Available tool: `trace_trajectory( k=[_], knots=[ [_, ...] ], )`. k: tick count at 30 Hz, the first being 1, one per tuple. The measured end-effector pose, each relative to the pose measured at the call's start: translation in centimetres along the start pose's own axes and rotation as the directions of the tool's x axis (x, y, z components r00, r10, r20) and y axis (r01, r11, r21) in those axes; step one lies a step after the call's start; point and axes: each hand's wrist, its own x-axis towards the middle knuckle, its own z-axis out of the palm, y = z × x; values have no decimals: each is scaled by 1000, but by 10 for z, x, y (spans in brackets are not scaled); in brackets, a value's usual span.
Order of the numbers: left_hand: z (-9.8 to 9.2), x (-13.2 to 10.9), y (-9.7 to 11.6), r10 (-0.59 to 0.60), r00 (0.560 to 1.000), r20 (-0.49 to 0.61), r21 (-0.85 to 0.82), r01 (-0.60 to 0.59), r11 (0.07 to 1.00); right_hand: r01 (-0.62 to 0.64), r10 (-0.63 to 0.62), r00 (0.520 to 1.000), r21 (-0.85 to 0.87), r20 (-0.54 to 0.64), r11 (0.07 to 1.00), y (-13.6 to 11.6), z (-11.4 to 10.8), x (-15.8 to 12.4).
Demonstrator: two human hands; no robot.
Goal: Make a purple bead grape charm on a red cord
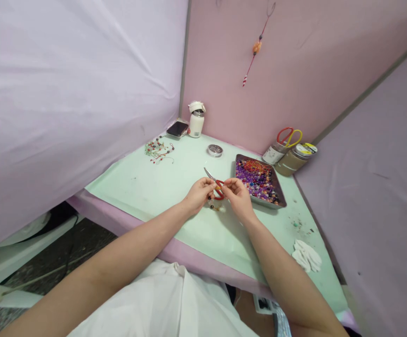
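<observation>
My left hand [199, 194] is closed in a pinch on a beaded string [211, 204], whose dark and pale beads dangle below the fingers towards the tabletop. Close by on the right, my right hand [239, 197] is also pinched, on what looks like a thin orange cord [219, 188] stretching between the two hands. Red-handled scissors [208, 173] show just behind the fingertips, blades pointing away to the left; the hands partly cover the handles. Whether a hand touches the scissors I cannot tell.
Right of my hands stands a metal tray [267, 204] of purple and mixed beads with red cord. Farther back are a round tin [215, 150], white bottle [196, 124], phone [178, 128], finished-looking strands [159, 150], and jars [291, 160]. White gloves [306, 256] lie front right.
</observation>
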Motion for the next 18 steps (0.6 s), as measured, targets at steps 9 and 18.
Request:
trace_trajectory(
  k=[9,18],
  knots=[
    [1,-1,1,-18,1000,-1,40,18,999,4,-3,1000,-39,12,999,2,-1,1],
    [-1,0,-8,239,971,-19,420,-209,883,97,-95,995,-155,20,983,4,-1,-1]
  ],
)
